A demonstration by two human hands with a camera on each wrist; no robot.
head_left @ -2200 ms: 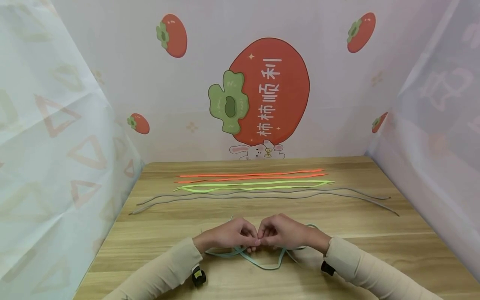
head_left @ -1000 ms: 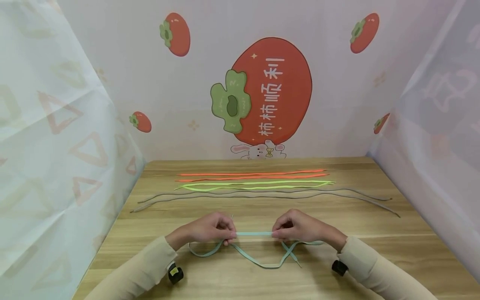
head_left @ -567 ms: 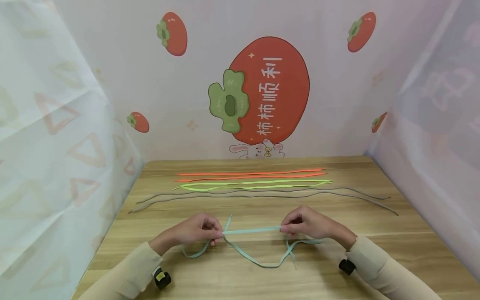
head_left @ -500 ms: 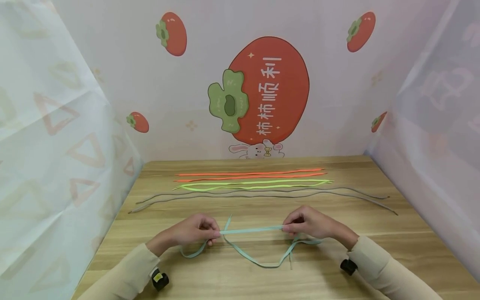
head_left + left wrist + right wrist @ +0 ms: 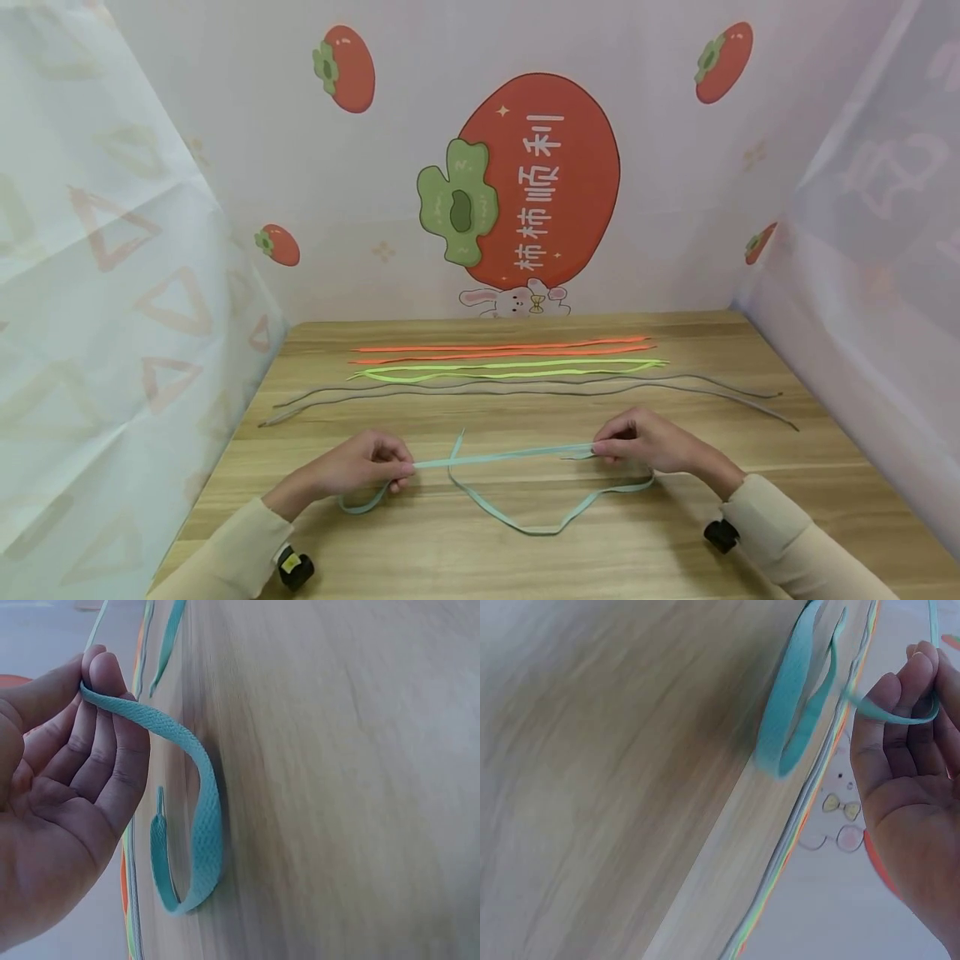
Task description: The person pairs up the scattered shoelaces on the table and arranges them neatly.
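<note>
A flat teal shoelace [image 5: 502,456] is stretched between both hands above the wooden table. The left hand [image 5: 369,463] pinches it between thumb and fingertips, and its loose tail [image 5: 204,817] curls down to a tipped end beside that hand. At the other side the right hand [image 5: 647,442] pinches the lace, with a short tail [image 5: 889,714] hanging from the fingers. Beneath, a second teal shoelace [image 5: 525,528] lies in a wide curve on the table, one tip pointing to the back. Its far portion, near the right hand, bends back in a loop [image 5: 780,750].
Behind the hands, pairs of laces lie crosswise on the table [image 5: 480,571]: orange laces [image 5: 502,348] furthest back, yellow-green laces [image 5: 517,367], then grey laces [image 5: 450,393]. Pale fabric walls [image 5: 645,275] printed with persimmons enclose the back and sides.
From nearly touching, the hands have moved apart, drawing the held lace out between them. The right hand has also risen slightly, and the tail by it has swung up to the hand's left.
</note>
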